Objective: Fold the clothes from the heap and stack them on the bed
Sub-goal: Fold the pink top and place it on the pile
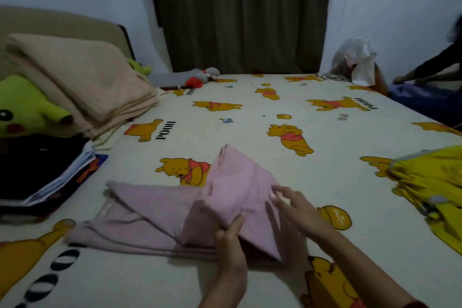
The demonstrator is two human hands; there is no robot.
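My left hand (231,237) pinches the folded flap of the pink garment (175,210) on the bed (250,120); my right hand (297,205) rests spread atop it, long axis running leftward.

My view is dim and bluish, with soft, even room light and no glare. My right hand (295,204) is smeared by motion blur. Faint shadows sit under the pink garment (155,217). The wide lens bends the bed (250,112) edges, and the far corners look soft and grainy.
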